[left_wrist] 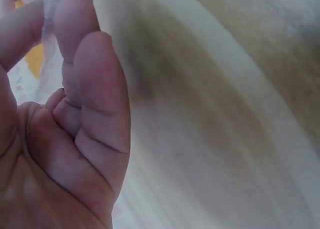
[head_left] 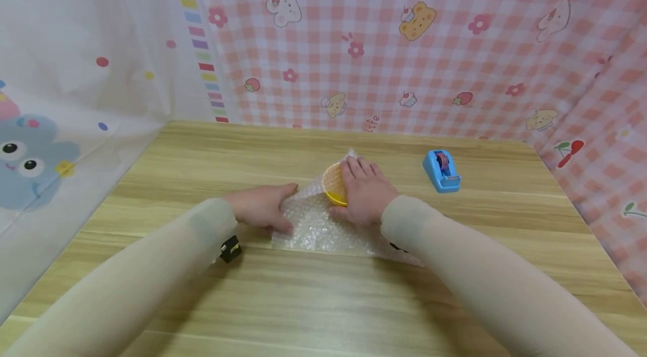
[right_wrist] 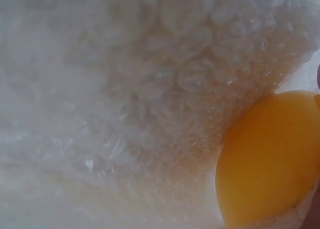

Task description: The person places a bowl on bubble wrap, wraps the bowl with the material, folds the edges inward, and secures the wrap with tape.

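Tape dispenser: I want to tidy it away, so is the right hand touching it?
Apart. The head view plainly shows table between the right hand and the tape dispenser.

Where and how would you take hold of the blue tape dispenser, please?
Probably pinch the dispenser across its long sides, from above: it stands upright on the table, its body longer than wide, with the tape roll exposed on top.

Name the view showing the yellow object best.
Right wrist: the yellow object appears large and close, though cropped. Head shows it smaller, partly covered by the right hand; left wrist shows only slivers past the left hand.
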Demonstrator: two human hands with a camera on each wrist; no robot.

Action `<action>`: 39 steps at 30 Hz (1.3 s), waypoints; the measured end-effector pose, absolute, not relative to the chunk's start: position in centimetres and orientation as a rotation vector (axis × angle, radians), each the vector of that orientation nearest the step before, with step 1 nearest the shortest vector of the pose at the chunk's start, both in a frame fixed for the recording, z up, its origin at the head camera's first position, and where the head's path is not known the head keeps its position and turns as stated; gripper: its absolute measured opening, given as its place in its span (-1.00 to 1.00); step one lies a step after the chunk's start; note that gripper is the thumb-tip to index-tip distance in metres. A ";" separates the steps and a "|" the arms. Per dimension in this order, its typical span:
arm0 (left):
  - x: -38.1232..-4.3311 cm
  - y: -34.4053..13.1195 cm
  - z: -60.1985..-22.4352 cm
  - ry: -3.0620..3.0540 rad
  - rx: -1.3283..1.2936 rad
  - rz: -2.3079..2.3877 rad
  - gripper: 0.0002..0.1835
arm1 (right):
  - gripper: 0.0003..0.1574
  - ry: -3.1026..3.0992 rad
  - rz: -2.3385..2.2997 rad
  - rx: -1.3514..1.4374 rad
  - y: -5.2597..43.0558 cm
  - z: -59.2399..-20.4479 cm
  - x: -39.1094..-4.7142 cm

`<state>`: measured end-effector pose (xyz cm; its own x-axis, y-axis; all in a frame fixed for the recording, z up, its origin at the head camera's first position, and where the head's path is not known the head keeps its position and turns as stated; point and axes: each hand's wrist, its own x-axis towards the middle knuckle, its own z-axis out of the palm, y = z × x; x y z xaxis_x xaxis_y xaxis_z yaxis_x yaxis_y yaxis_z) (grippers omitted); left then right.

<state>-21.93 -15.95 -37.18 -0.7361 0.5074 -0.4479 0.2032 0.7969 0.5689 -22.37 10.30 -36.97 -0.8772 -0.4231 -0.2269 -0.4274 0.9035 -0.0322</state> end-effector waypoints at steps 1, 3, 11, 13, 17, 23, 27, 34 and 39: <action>-21.9 -16.0 -37.1 2.358 0.512 0.682 0.26 | 0.43 2.839 0.031 -0.642 10.3 -37.0 -22.4; -21.8 -16.0 -36.6 2.335 0.511 0.710 0.25 | 0.43 2.838 0.035 -0.641 10.3 -37.0 -22.4; -21.7 -15.8 -35.0 2.347 0.519 0.765 0.17 | 0.44 2.836 0.048 -0.630 10.3 -37.0 -22.4; -21.7 -15.9 -34.9 2.351 0.518 0.782 0.16 | 0.45 2.833 0.053 -0.628 10.3 -37.1 -22.5; -21.9 -16.0 -34.9 2.363 0.552 0.815 0.11 | 0.45 2.831 0.057 -0.629 10.3 -37.3 -22.7; -22.1 -15.7 -34.7 2.405 0.586 0.867 0.03 | 0.47 2.824 0.055 -0.623 10.3 -37.4 -22.8; -22.2 -15.2 -34.3 2.407 0.588 0.957 -0.06 | 0.47 2.820 0.058 -0.620 10.3 -37.4 -22.7; -22.6 -14.7 -34.3 2.433 0.598 1.028 -0.34 | 0.46 2.820 0.053 -0.617 10.2 -37.1 -22.4; -22.6 -14.4 -34.2 2.469 0.601 1.032 -0.51 | 0.46 2.822 0.049 -0.619 10.2 -36.9 -22.3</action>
